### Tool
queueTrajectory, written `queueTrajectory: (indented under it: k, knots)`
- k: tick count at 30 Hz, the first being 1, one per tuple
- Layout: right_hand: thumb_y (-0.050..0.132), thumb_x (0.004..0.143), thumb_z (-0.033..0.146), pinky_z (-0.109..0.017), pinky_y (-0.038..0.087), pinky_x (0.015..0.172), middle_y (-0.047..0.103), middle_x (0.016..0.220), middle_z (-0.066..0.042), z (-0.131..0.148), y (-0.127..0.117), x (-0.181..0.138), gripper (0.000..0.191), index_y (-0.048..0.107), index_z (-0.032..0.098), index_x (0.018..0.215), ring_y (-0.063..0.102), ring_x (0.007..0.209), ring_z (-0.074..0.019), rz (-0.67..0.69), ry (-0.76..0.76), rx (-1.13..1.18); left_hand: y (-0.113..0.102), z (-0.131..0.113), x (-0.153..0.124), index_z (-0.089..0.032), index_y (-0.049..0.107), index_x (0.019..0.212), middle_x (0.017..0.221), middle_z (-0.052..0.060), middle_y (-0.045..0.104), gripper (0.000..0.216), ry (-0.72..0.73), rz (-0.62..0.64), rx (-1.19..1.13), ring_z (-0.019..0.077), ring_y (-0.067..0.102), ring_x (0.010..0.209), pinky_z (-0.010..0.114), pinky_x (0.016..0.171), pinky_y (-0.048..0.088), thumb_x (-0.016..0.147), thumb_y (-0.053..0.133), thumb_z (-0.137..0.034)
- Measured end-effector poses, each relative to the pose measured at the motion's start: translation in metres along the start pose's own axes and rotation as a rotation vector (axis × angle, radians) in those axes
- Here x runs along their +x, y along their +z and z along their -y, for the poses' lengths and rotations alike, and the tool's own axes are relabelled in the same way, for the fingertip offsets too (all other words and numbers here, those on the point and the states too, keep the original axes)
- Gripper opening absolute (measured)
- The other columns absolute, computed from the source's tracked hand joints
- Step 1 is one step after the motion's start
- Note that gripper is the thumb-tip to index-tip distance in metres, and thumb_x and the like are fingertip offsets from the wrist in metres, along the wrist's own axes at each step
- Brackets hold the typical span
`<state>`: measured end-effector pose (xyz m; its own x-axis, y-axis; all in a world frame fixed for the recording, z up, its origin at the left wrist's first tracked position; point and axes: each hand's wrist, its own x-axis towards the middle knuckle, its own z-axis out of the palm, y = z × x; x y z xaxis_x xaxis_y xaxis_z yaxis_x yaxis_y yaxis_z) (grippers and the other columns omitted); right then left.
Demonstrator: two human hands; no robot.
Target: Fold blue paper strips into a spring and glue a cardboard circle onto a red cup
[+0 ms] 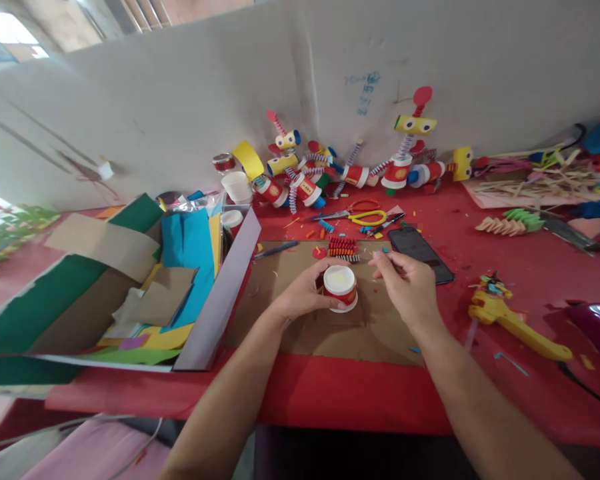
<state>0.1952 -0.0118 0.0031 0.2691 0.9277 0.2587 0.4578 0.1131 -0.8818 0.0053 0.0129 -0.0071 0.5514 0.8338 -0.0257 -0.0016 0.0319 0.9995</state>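
Note:
My left hand (300, 297) is wrapped round a small upturned paper cup (339, 288) with a red band, which rests on a brown cardboard sheet (280, 327). My right hand (405, 283) hovers just right of the cup, its fingertips pinched together near the cup's top edge; what they hold is too small to make out. Just beyond the cup lie a few red folded paper springs (342, 246) and a red paper disc (319, 253).
A black phone (420, 252) lies right of the springs. A yellow glue gun (515, 323) sits at the right. Yellow-handled scissors (363, 217) and finished paper-cup robots (400, 167) stand by the wall. A box of coloured paper (145, 293) fills the left.

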Motion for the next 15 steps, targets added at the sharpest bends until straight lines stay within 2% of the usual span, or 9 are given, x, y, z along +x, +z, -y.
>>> queueTrajectory:
  k: [10, 15]
  knots:
    - [0.051, 0.083, 0.049, -0.022, 0.038, 0.05, 0.06, 0.057, 0.0, -0.001, 0.003, -0.001, 0.038, 0.067, 0.017, 0.071, 0.054, 0.052, -0.0124, 0.055, 0.046, 0.064, -0.004, 0.001, 0.001, -0.025, 0.05, 0.121, 0.125, 0.008, 0.054, 0.071, 0.026, 0.037, 0.224, 0.0248, 0.051, 0.113, 0.041, 0.098, 0.036, 0.056, 0.078, -0.019]
    - [0.049, 0.084, 0.048, -0.024, 0.038, 0.053, 0.062, 0.059, -0.001, -0.005, 0.006, -0.001, 0.038, 0.068, 0.017, 0.074, 0.054, 0.054, -0.0134, 0.046, 0.008, 0.055, -0.016, -0.005, 0.0, -0.029, 0.044, 0.13, 0.138, 0.01, 0.041, 0.096, 0.134, 0.074, 0.392, 0.0309, 0.033, 0.129, 0.047, 0.106, 0.025, 0.043, 0.085, -0.026]
